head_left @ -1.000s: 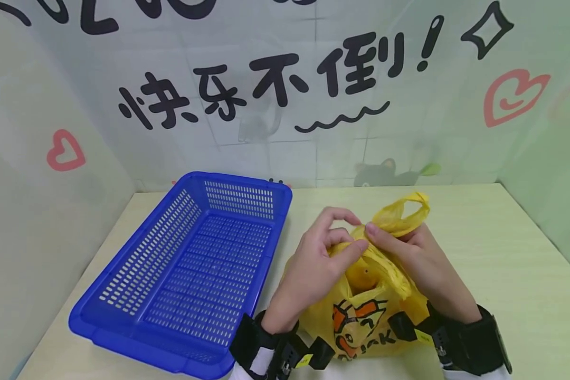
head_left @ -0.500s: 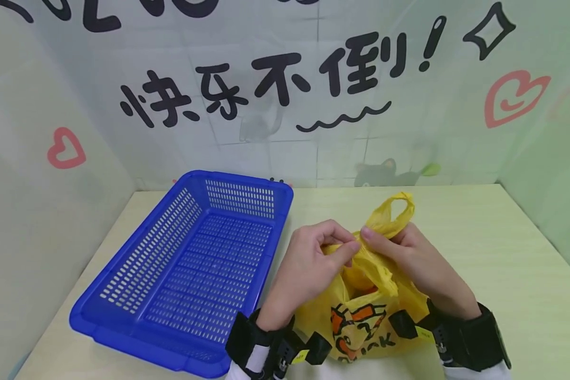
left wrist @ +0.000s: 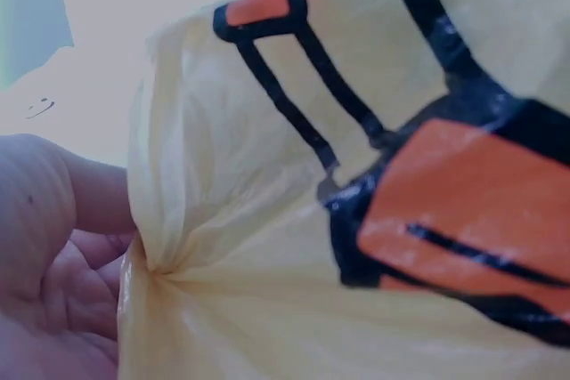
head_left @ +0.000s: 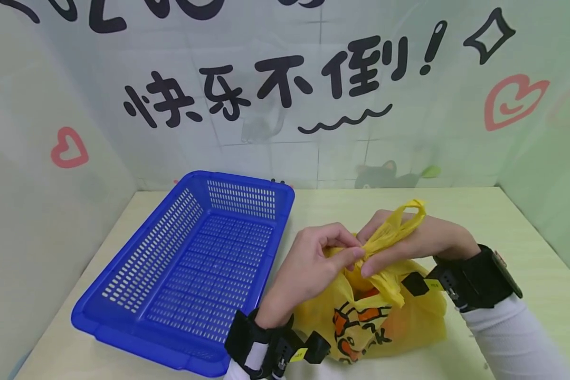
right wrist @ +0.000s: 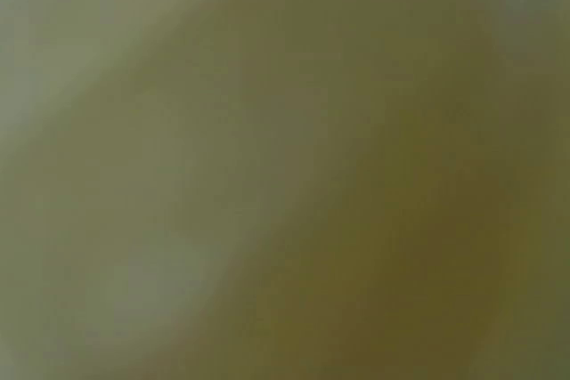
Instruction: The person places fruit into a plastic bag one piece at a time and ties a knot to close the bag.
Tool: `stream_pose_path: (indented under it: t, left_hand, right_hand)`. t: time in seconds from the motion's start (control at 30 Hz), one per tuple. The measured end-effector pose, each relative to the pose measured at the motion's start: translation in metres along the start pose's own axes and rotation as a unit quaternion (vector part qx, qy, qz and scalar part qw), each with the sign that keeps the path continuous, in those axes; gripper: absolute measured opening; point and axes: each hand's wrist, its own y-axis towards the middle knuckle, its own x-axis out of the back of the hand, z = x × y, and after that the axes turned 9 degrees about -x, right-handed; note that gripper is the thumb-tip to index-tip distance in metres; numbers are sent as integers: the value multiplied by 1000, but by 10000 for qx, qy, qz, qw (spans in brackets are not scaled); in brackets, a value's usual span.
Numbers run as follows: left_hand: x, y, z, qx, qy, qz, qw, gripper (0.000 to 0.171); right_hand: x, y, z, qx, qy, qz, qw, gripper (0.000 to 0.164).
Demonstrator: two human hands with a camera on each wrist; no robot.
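Observation:
A yellow plastic bag (head_left: 415, 322) with a cartoon duck print sits on the table. Through its gap, a round orange-yellow thing (head_left: 360, 282) shows, with a bit of red beside it. My left hand (head_left: 309, 264) pinches the gathered neck between thumb and index finger. On the other side, my right hand (head_left: 425, 237) has its thumb and fingers around the neck, under the upright handle loop (head_left: 401, 221). Creases in the bag (left wrist: 240, 309) run toward my left hand (left wrist: 44, 220) in the left wrist view. The right wrist view is only a yellowish blur.
A blue slotted plastic basket (head_left: 287, 211) stands to the left of the bag, with nothing in it. The pale wooden table (head_left: 499, 232) meets a printed backdrop (head_left: 285, 158) at the rear, and walls rise on both sides.
My right hand has turned and its wrist has risen outward, with the palm now over the bag's right side. The left hand has closed in on the neck and moved slightly down.

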Motion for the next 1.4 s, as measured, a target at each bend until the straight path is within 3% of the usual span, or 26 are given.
stream_pose_path:
  t: [0.13, 0.2, 0.37, 0.43, 0.53, 0.63, 0.73, 0.8, 0.87, 0.93, 1.0, 1.03, 1.1, 1.4]
  left_hand:
    - [-1, 0, -1, -181, 224, 36, 9996, 7]
    - [-1, -1, -2, -282, 389, 70, 9988, 7]
    - [-3, -2, -4, -373, 767, 161, 9962, 8]
    - [-4, -3, -5, -370, 856, 131, 9956, 8]
    - [-4, -3, -5, -345, 948, 65, 9949, 9]
    - [-4, -3, -6, -328, 1069, 55, 9937, 13]
    - [-3, -4, -5, -237, 1206, 2, 9924, 19]
    - [-2, -4, -4, -178, 1276, -108, 9916, 21]
    - [-1, -4, -2, -68, 1217, -261, 9922, 23]
    - [-2, -3, 1, 20, 1118, -344, 9931, 25]
    - [-3, -3, 3, 209, 991, -359, 9942, 27]
    - [-3, -2, 5, 308, 932, -347, 9946, 29]
    - [-4, -2, 7, 538, 886, -316, 9941, 32]
    - [-2, 2, 12, 1202, 1346, -357, 9829, 32]
  right_hand:
    - [1, 8, 3, 751, -90, 560, 9956, 9]
    - [1, 9, 6, 867, -324, 528, 9943, 10]
    - [0, 4, 18, 758, -1399, 148, 9871, 14]
    - [-2, 1, 24, 643, -1938, -132, 9788, 18]
    - [-5, -4, 29, 435, -2761, -724, 9574, 18]
    - [-12, -10, 29, 433, -3355, -1471, 9295, 15]
    - [-22, -14, 21, 704, -3854, -2399, 8882, 23]
    - [-32, -14, 13, 1116, -4074, -3087, 8522, 19]
    - [-42, -12, 4, 1595, -4298, -3732, 8066, 13]
    - [-51, -9, -3, 2039, -4460, -4286, 7588, 27]
    - [-56, -4, -9, 2309, -4564, -4687, 7202, 46]
    - [-58, -3, -11, 2352, -4638, -4838, 7039, 47]
    - [-59, -1, -14, 2383, -4696, -5045, 6842, 47]
    - [-59, 10, -22, 2393, -4511, -5824, 6325, 41]
